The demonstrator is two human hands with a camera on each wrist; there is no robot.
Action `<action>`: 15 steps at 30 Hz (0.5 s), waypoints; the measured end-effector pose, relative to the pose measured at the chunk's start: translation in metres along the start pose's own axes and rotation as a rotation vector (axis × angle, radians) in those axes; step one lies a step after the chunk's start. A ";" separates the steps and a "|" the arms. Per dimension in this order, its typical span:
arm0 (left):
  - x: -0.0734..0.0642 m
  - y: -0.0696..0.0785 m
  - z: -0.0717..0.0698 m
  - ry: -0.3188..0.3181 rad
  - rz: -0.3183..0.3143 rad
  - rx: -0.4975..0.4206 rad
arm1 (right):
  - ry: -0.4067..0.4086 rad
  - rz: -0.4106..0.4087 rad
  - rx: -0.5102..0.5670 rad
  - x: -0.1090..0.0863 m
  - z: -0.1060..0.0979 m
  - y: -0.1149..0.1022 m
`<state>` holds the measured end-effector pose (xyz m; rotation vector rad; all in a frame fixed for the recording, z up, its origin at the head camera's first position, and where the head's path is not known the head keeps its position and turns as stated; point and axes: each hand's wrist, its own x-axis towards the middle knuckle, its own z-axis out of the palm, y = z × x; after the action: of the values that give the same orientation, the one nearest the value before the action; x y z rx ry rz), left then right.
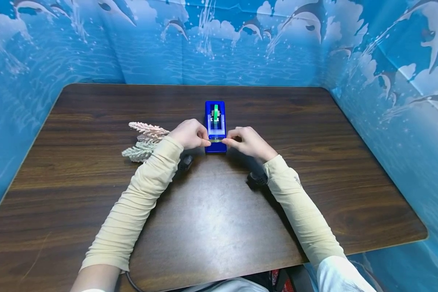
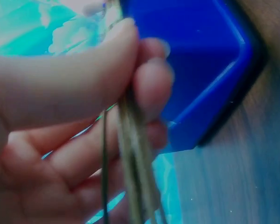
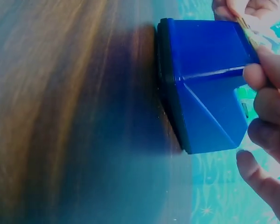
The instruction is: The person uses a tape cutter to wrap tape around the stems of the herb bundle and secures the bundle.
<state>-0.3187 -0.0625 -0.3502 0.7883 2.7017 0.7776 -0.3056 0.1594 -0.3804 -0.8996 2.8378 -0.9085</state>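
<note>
A blue tape dispenser [image 1: 215, 148] with a green tape core [image 1: 215, 112] stands on the table between both hands. My left hand [image 1: 191, 134] pinches a bundle of thin brownish-green stems [image 2: 135, 158] between thumb and fingers, right over the dispenser's near end. Pink [image 1: 147, 129] and pale green [image 1: 138, 152] artificial flower sprigs fan out to the left behind that hand. My right hand [image 1: 250, 142] pinches the same stems [image 3: 248, 35] from the other side. A short stretch of them shows between the fingertips, above the blue body. Part of the bundle is hidden by the fingers.
The dark wood table [image 1: 219, 211] stretches around the dispenser on all sides. A blue cloth with dolphins [image 1: 211, 44] hangs behind it and at both sides. A black cable [image 1: 133, 282] runs by the near edge, below the left forearm.
</note>
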 end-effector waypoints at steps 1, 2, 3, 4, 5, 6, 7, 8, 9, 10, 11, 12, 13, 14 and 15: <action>0.000 0.001 0.001 0.016 -0.017 0.007 | 0.012 -0.007 -0.030 0.000 0.000 -0.001; 0.000 0.001 0.002 0.030 -0.034 0.010 | 0.019 -0.007 -0.054 0.000 0.000 -0.002; 0.001 0.001 0.003 0.042 -0.051 0.014 | 0.023 0.001 -0.071 0.000 0.000 -0.003; 0.001 0.001 0.004 0.052 -0.067 0.018 | 0.023 0.017 -0.082 0.000 0.001 -0.004; 0.001 0.001 0.005 0.057 -0.086 0.018 | 0.019 0.037 -0.088 0.000 0.001 -0.005; 0.002 0.001 0.007 0.059 -0.104 0.024 | 0.009 0.059 -0.087 0.000 0.002 -0.006; 0.003 0.000 0.008 0.057 -0.122 0.031 | -0.001 0.080 -0.080 0.000 0.003 -0.007; 0.003 -0.001 0.009 0.053 -0.139 0.038 | -0.012 0.100 -0.072 0.001 0.005 -0.007; 0.004 -0.002 0.010 0.048 -0.153 0.043 | -0.016 0.116 -0.067 0.001 0.006 -0.008; 0.004 -0.003 0.011 0.043 -0.166 0.049 | -0.019 0.130 -0.062 0.001 0.007 -0.008; 0.005 -0.004 0.012 0.037 -0.177 0.053 | -0.020 0.142 -0.055 0.002 0.009 -0.008; 0.006 -0.005 0.013 0.031 -0.183 0.057 | -0.019 0.151 -0.048 0.002 0.010 -0.008; 0.006 -0.006 0.014 0.028 -0.185 0.056 | -0.013 0.156 -0.045 0.002 0.011 -0.008; 0.006 -0.007 0.014 0.025 -0.187 0.053 | -0.007 0.162 -0.045 0.003 0.011 -0.009; 0.007 -0.008 0.014 0.023 -0.186 0.051 | -0.004 0.165 -0.048 0.003 0.012 -0.009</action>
<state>-0.3227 -0.0583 -0.3664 0.5308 2.7744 0.6816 -0.3016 0.1459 -0.3848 -0.6567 2.8892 -0.8225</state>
